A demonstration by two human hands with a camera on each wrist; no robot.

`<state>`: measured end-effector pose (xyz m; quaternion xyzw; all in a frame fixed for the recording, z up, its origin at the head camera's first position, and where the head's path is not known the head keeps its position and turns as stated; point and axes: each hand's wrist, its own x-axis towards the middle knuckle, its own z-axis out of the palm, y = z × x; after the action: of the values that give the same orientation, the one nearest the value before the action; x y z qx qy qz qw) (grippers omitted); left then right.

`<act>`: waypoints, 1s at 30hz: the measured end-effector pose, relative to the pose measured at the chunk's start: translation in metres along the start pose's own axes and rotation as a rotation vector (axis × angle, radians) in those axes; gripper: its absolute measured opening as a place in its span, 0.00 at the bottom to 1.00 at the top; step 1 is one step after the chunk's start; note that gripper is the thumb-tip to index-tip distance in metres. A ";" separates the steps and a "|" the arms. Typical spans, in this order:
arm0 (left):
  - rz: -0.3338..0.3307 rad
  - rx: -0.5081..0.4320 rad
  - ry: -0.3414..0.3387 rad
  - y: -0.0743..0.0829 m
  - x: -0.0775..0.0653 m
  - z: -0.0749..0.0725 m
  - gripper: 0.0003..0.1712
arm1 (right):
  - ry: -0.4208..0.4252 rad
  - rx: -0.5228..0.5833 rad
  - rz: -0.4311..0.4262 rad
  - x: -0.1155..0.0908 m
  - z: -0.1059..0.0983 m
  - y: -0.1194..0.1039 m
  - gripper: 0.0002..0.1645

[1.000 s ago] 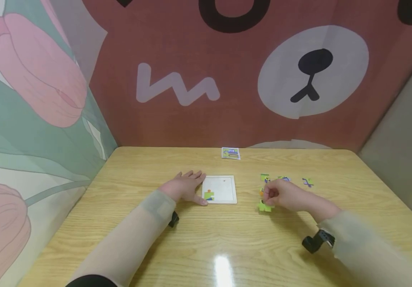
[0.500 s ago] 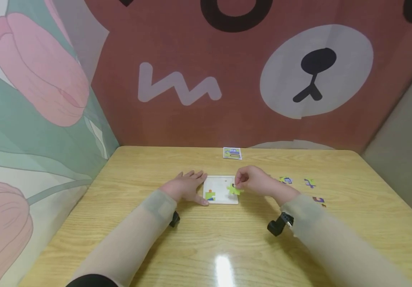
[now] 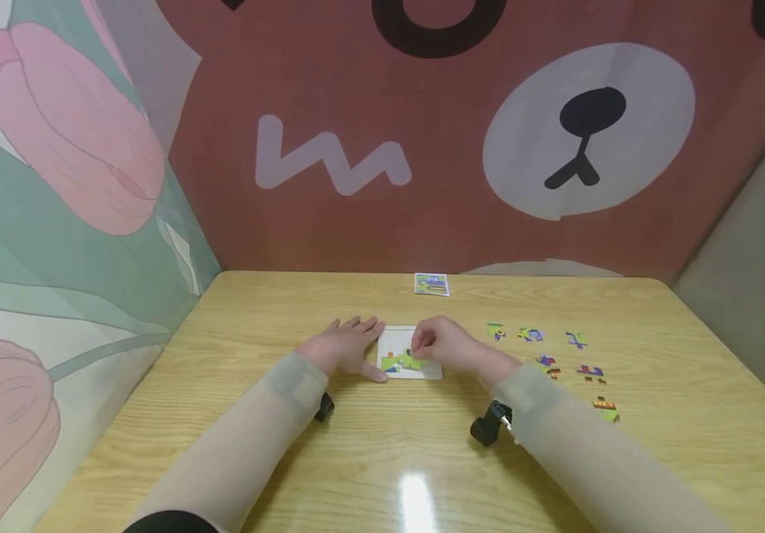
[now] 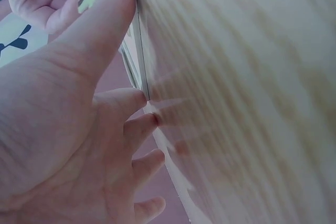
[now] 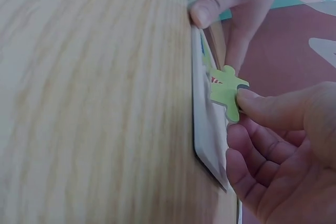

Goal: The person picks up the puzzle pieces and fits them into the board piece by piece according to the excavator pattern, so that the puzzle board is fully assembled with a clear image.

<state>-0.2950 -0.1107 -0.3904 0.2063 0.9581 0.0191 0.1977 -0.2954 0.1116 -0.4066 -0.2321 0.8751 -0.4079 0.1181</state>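
My right hand (image 3: 445,344) pinches a light green jigsaw piece (image 5: 224,93) between thumb and fingers, over the white puzzle tray (image 3: 430,370). In the head view that piece overlaps the spot just right of a green corner piece (image 3: 389,364) lying at the tray's near left. My left hand (image 3: 348,348) lies with fingers spread along the tray's left side, thumb at the near left corner. From the left wrist view, its fingertips (image 4: 149,158) show at the tray's edge and on the wood.
Several loose jigsaw pieces (image 3: 530,334) lie spread on the table (image 3: 329,474) right of the tray, one (image 3: 605,409) nearer the front. A small picture card (image 3: 432,284) lies at the back edge, before the painted wall (image 3: 329,237).
My right hand has picked up the green jigsaw piece from the loose pieces and carried it left, over the tray near the corner piece. My left hand has stayed at the tray.
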 end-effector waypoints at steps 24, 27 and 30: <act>0.004 -0.009 0.003 -0.001 0.002 0.001 0.63 | 0.001 -0.083 0.059 0.006 0.016 0.003 0.08; 0.003 -0.009 0.002 -0.001 0.002 0.001 0.63 | 0.003 -0.115 0.049 0.006 0.017 0.002 0.08; -0.002 -0.015 0.000 -0.001 0.003 0.001 0.63 | 0.006 -0.146 0.032 0.007 0.019 0.000 0.09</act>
<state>-0.2969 -0.1102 -0.3927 0.2041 0.9581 0.0263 0.1991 -0.2938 0.0953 -0.4189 -0.2250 0.9064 -0.3418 0.1046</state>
